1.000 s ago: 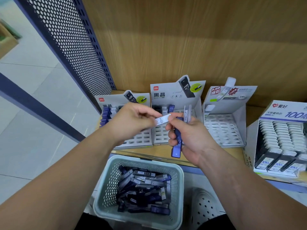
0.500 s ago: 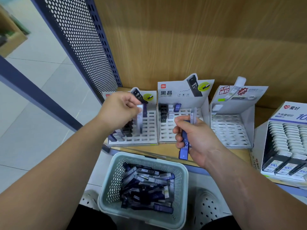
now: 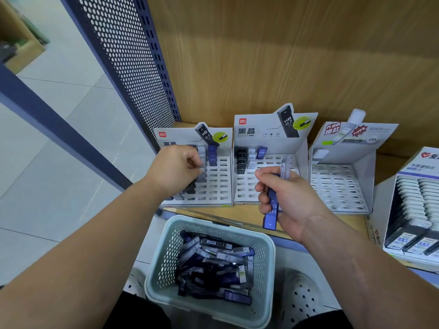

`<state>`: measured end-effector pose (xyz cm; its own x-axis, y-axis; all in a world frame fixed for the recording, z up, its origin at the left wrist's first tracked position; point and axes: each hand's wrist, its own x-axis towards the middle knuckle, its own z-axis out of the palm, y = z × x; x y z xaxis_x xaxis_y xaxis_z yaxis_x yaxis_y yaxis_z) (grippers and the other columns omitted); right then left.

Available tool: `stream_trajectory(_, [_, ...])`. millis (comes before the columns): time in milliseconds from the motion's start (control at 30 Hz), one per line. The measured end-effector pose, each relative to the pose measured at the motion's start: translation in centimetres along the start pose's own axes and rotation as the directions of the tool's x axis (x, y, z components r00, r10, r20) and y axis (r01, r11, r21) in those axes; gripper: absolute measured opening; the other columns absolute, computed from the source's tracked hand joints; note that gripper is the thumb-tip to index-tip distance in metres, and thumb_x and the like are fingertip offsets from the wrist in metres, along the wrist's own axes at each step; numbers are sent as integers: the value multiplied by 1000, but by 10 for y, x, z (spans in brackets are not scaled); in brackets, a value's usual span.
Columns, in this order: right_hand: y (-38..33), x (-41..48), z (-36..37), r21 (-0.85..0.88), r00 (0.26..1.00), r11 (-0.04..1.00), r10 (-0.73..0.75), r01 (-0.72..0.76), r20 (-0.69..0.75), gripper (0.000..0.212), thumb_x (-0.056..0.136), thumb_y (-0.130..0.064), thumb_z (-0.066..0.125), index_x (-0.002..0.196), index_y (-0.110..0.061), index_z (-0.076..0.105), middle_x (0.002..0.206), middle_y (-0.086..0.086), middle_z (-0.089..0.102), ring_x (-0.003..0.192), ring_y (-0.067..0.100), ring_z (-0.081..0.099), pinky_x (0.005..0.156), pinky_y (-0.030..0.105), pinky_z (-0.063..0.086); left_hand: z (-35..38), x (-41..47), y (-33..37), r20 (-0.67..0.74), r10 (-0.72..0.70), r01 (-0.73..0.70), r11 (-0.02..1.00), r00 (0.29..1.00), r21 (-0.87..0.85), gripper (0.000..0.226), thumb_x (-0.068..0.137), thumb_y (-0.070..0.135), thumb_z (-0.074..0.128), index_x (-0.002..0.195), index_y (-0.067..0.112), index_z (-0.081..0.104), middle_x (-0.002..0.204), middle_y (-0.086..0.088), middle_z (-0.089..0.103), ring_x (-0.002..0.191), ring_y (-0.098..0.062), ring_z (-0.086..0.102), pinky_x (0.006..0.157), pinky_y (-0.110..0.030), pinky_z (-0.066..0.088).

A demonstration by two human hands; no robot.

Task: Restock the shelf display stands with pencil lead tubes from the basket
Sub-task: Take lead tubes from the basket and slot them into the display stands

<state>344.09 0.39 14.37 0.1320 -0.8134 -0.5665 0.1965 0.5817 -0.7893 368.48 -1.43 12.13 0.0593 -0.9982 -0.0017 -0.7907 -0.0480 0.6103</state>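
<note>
My left hand (image 3: pixel 177 168) is over the left display stand (image 3: pixel 218 184), fingers curled on a pale lead tube (image 3: pixel 202 165) at its slotted tray. My right hand (image 3: pixel 285 198) grips a blue lead tube (image 3: pixel 270 212) and a clear one (image 3: pixel 285 168) in front of the middle display stand (image 3: pixel 247 186). The pale green basket (image 3: pixel 166 264) below holds several dark, blue and clear lead tubes (image 3: pixel 213 262). Both stands carry a few black, white and blue tubes in their back rows.
A third display stand (image 3: pixel 342 186), nearly bare, stands to the right. A box of white-capped tubes (image 3: pixel 418 205) sits at the far right. A perforated blue panel (image 3: pixel 128 67) bounds the shelf on the left; a wooden back wall lies behind. White perforated shoes (image 3: pixel 301 298) show below.
My left hand took a pale tube from my right hand, carried it left and lowered it into the left stand. My right hand stayed, holding two tubes.
</note>
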Motion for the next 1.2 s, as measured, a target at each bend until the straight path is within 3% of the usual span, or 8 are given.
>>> stream_trajectory(267, [0,0,1,-11,1000,1000,15,-15,0,8,94,-10,70,98,-12,64,67,6,58,53,16,43,46,27,34,7,3,-9,-25,164,-156,966,986,206,12,72,3,78,68,14,76,75,1,69,71,-21,64,66,-37,54])
stream_trajectory(500, [-3,-5,4,36,997,998,52,-54,56,20,94,3,54,105,-9,65,66,9,58,51,18,44,46,28,33,6,5,-7,-22,199,-173,897,980,407,5,75,20,77,69,20,77,77,1,61,77,-24,60,62,-34,51])
stream_trajectory(567, [-4,-7,5,47,990,995,77,-83,121,25,92,5,50,107,-9,66,67,10,57,52,19,44,48,29,33,3,5,8,-64,163,-135,940,985,314,11,77,29,78,71,22,73,74,5,61,73,-17,58,62,-29,46])
stream_trajectory(633, [-3,-9,6,43,976,993,100,-111,195,31,90,5,46,112,-8,64,69,11,55,53,20,43,50,29,33,-1,3,35,-58,58,-59,998,997,-9,13,82,34,76,75,23,73,73,3,67,68,-13,60,63,-26,47])
stream_trajectory(700, [-4,-11,8,31,959,990,123,-135,254,36,88,7,43,117,-7,61,70,12,53,53,21,42,50,29,33,-3,-1,66,88,-13,47,917,996,-395,10,87,31,74,82,23,75,82,-3,72,70,-9,60,66,-24,48])
stream_trajectory(767, [-6,-14,9,-8,937,988,146,-151,317,37,86,10,40,115,-5,57,70,13,52,52,20,40,49,27,32,-1,-6,87,230,19,118,816,973,-567,3,88,21,74,87,20,77,87,-9,73,75,-7,61,66,-19,49])
stream_trajectory(967, [-6,-20,7,-88,907,983,183,-162,380,32,87,12,41,109,-8,55,69,13,52,51,19,40,47,25,31,4,-14,93,333,140,127,735,933,-666,5,84,4,75,80,6,72,73,-18,59,60,-17,52,56,-23,46])
stream_trajectory(1200, [-12,-15,-2,-6,981,999,34,-34,190,2,98,-15,64,99,-17,63,74,7,64,49,11,38,43,21,28,-11,-2,74,122,-132,177,604,984,-777,13,84,6,73,72,10,69,64,-8,62,51,-14,54,47,-25,48])
